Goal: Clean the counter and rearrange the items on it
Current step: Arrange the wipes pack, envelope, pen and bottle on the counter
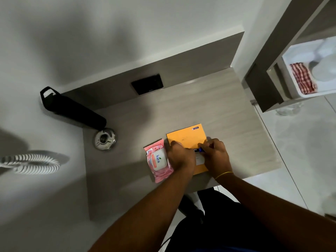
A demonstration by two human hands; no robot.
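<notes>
An orange envelope [187,138] lies flat on the wooden counter [214,108] near its front edge. A small dark and blue marker [198,150] lies across the envelope, and both hands are closed on it. My left hand [179,157] grips its left end and my right hand [215,153] its right end. A pink pack of wet wipes [157,161] with a white lid lies just left of the envelope, touching my left hand.
A metal ashtray [105,139] sits at the counter's left side, with a black bottle [72,108] standing behind it. A black socket plate [147,84] is on the back panel. A white tray holding a red checked cloth [302,78] is at the right.
</notes>
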